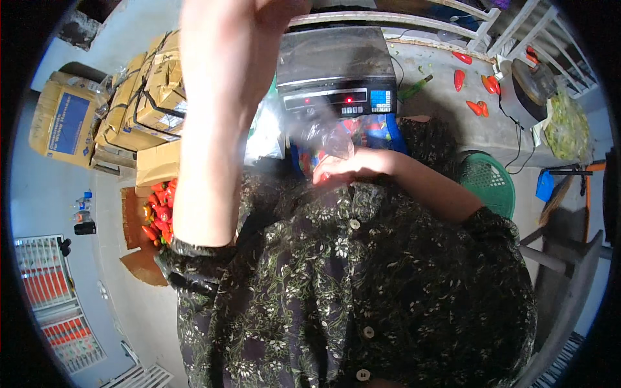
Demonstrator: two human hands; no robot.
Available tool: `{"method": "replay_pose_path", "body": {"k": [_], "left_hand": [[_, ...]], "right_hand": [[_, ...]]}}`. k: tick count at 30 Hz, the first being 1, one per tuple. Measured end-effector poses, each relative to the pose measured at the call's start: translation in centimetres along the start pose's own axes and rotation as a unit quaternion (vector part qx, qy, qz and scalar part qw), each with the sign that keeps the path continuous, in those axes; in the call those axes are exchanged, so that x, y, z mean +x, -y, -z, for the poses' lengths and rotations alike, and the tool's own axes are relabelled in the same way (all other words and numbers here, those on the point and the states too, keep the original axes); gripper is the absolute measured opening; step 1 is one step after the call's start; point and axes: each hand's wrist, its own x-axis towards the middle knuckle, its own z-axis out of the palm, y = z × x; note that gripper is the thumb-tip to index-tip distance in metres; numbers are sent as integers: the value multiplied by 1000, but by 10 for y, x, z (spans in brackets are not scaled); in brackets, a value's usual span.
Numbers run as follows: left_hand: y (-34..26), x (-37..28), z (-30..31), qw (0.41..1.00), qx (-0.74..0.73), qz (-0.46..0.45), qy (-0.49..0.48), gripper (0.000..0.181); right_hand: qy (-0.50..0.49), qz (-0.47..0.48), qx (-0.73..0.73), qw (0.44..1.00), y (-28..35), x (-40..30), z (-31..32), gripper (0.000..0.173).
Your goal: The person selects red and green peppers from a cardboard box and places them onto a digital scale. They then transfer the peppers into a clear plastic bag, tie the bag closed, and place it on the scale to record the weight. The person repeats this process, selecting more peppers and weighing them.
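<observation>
My left forearm rises large and close on the left side, and my left hand [237,34] is blurred and cut off by the top edge. What its fingers do is hidden. My right hand [347,166] is low in front of my chest, its fingers bent inward at a clear plastic bag [335,138]. A small red patch shows by its fingertips, too blurred to name. Beyond the bag stands a digital weighing scale [335,63] with red lights and a blue keypad. A colourful blue-edged cloth or bag [388,131] lies below the scale's front.
Left are strapped cardboard boxes [155,92] and an open carton of red peppers [162,213]. Loose red peppers [459,80] lie on the ledge at right, near a bag of green vegetables [567,126] and a cable. A green perforated basket [490,184] and a chair [567,257] stand right.
</observation>
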Motion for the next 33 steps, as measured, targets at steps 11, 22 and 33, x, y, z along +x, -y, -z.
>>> {"method": "replay_pose_path", "body": {"k": [11, 22, 33], "left_hand": [[126, -157, 64, 843, 294, 296, 339, 51], [138, -156, 32, 908, 178, 13, 379, 31], [78, -80, -38, 952, 218, 60, 205, 16]], "right_hand": [[-115, 28, -23, 993, -12, -33, 6, 33], [-116, 134, -184, 967, -28, -36, -13, 38], [-280, 137, -369, 876, -70, 3, 25, 31]]}}
